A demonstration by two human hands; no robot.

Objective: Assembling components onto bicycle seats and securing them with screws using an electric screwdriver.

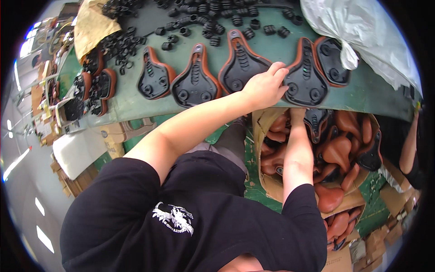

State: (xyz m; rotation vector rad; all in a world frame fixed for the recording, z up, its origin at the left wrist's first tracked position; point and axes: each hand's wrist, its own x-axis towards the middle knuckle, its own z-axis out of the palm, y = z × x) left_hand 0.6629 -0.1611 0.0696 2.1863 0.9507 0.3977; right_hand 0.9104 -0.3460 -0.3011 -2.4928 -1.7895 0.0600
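Observation:
My left hand reaches across the green table, its fingers bent against the left edge of an upside-down bicycle saddle with a black underside and brown rim. To its left lies another upturned saddle, partly covered by that hand. My right hand is down at the table's front edge, over a cardboard box of brown saddles. Most of its fingers are hidden, so its grip does not show. Close beside it, a saddle shows its black underside.
More upturned saddles line the table. Black ringed plastic parts lie scattered behind them. A white plastic bag covers the back right corner. A second box of saddles stands lower right. Another person's arm shows at far right.

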